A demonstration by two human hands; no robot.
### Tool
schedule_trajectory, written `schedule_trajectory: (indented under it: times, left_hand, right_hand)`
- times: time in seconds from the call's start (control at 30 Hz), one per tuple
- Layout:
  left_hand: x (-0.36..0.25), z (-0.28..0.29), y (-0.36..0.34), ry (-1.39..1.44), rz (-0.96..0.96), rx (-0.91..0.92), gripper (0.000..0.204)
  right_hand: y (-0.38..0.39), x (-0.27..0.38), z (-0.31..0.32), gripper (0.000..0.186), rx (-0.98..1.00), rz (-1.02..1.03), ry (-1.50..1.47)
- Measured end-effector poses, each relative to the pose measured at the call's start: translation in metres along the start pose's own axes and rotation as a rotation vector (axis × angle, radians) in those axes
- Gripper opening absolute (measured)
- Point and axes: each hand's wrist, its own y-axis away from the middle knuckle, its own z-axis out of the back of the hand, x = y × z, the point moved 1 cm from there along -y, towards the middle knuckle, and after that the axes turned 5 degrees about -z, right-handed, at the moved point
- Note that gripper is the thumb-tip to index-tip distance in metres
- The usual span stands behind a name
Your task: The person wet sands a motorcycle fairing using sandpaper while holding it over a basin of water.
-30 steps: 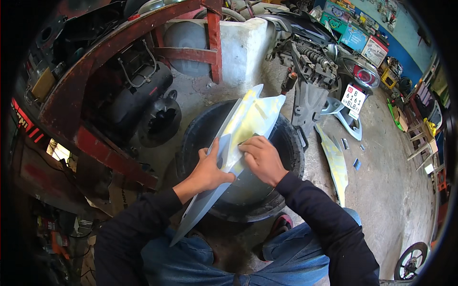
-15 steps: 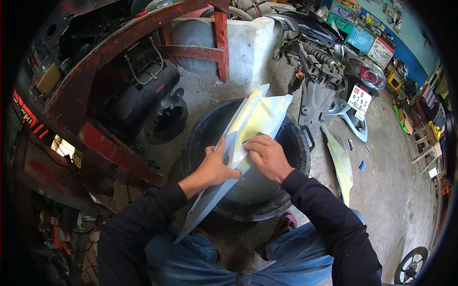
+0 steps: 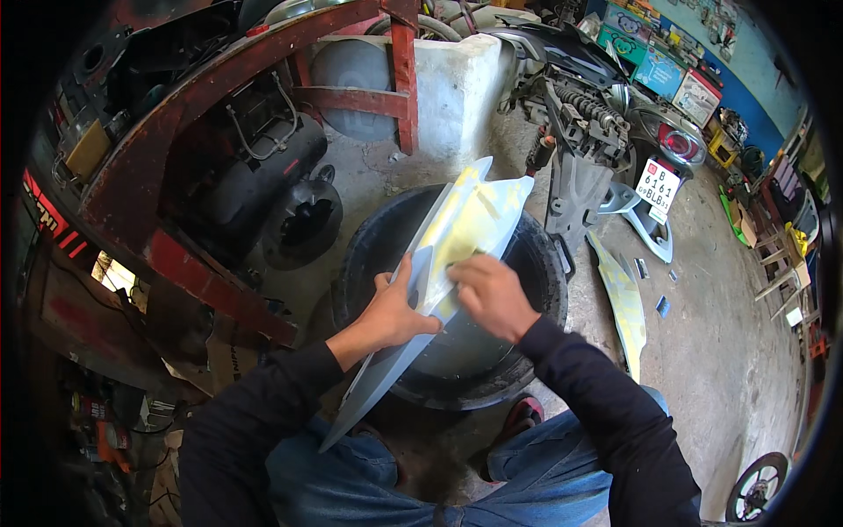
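1. Since a second ago, right hand (image 3: 493, 297) has slid slightly up the panel (image 3: 439, 272); left hand (image 3: 395, 312) stays put on its edge.
2. Left hand clamped on the panel's left edge, thumb on top, fingers under.
3. Right hand pressed flat on the panel's yellowish face, fingers curled; whether it grips anything underneath cannot be told.
4. Panel is long, grey-yellow, tilted, lying across a black tub (image 3: 527, 290), lower tip toward the person's lap.
5. Tub sits on the concrete floor (image 3: 720, 351); contents mostly hidden by the panel, inside looks dark.
6. Second yellowish panel (image 3: 622, 299) lies on the floor just right of the tub.
7. Scooter (image 3: 615, 123) stands behind.
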Motion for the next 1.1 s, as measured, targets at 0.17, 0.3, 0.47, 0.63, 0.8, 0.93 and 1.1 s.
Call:
schedule_trajectory:
  times: [0.17,0.3,0.47,0.63,0.8,0.93,1.1]
  left_hand:
    - [0.004,-0.001,0.003,0.017,-0.042,-0.016,0.135]
    - [0.001,-0.002,0.001,0.024,0.007,-0.002,0.136]
    - [0.002,-0.003,0.001,-0.007,-0.016,-0.025,0.136]
    - [0.003,-0.002,0.001,0.001,-0.014,-0.014,0.136]
    - [0.001,-0.002,0.002,0.028,-0.006,-0.008,0.135]
    - [0.001,-0.002,0.002,-0.010,-0.028,-0.019,0.135]
    - [0.003,-0.001,0.003,-0.033,-0.031,-0.008,0.135]
  right_hand:
    - [0.001,0.017,-0.001,0.025,0.025,0.157,-0.082]
    - [0.008,0.029,-0.008,0.024,0.011,0.158,-0.042]
    - [-0.001,-0.001,0.001,0.025,-0.016,0.007,0.004]
    - [0.007,0.030,-0.007,0.024,-0.043,0.260,-0.037]
    - [0.009,0.040,-0.011,0.026,-0.007,0.148,0.030]
    - [0.002,0.017,-0.006,0.025,-0.025,0.126,0.009]
    - [0.013,0.043,-0.013,0.025,-0.010,0.184,-0.091]
